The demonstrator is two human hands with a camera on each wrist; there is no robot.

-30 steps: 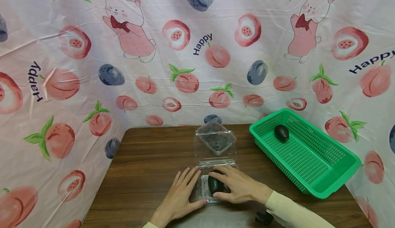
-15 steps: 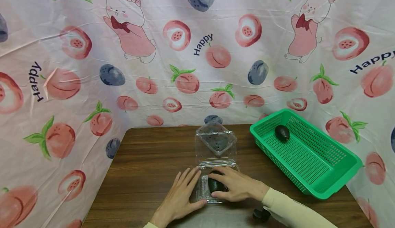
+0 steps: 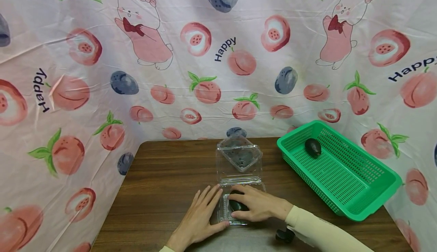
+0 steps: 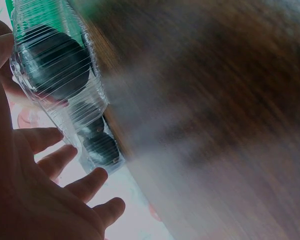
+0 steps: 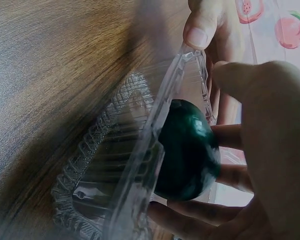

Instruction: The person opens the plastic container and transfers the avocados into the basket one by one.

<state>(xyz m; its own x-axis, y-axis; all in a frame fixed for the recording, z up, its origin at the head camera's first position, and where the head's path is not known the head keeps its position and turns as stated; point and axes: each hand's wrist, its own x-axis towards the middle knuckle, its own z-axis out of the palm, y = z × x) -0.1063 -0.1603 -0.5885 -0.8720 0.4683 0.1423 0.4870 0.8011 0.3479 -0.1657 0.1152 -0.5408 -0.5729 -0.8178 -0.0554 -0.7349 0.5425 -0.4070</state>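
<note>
A dark green avocado (image 3: 236,205) sits in the base of a clear plastic clamshell box (image 3: 223,211), whose lid (image 3: 223,170) is folded back. My right hand (image 3: 261,205) holds the avocado from above and the right, its fingers curved over it; in the right wrist view the avocado (image 5: 187,150) rises past the box rim. Along the box's left side lies my left hand (image 3: 199,218), fingers straight and spread, thumb at the near left corner. Through the ribbed plastic wall, the left wrist view shows the avocado (image 4: 55,62) beside that hand's fingers.
A green slotted basket (image 3: 308,180) stands at the right with another avocado (image 3: 313,147) inside. Near the right forearm lies a small black object (image 3: 285,235). The wooden table (image 3: 164,176) meets a fruit-printed cloth (image 3: 153,70) at its back and sides.
My right hand has shifted slightly left with the avocado, covering more of it. The left hand has stayed at the box's side.
</note>
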